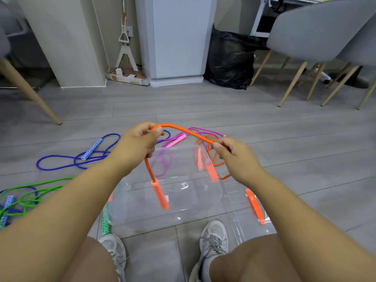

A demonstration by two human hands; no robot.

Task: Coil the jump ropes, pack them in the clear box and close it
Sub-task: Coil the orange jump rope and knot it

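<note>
My left hand [138, 145] and my right hand [234, 157] both pinch the orange jump rope [183, 130], which arches between them above the clear box [168, 218]. One orange handle [160, 195] hangs below my left hand over the open box. The rest of the orange cord lies on the floor behind the box. The box's clear lid [246, 226] lies to the right of it, with orange clips. A blue rope [85, 157] lies on the floor at left, a pink rope [195, 133] behind the box, a green rope [30, 192] at far left.
My two shoes [213, 239] stand just in front of the box. Grey chairs [317, 37] with wooden legs stand at back right, a chair leg [26, 88] at left. A black bag [230, 60] and a white cabinet [175, 37] stand behind.
</note>
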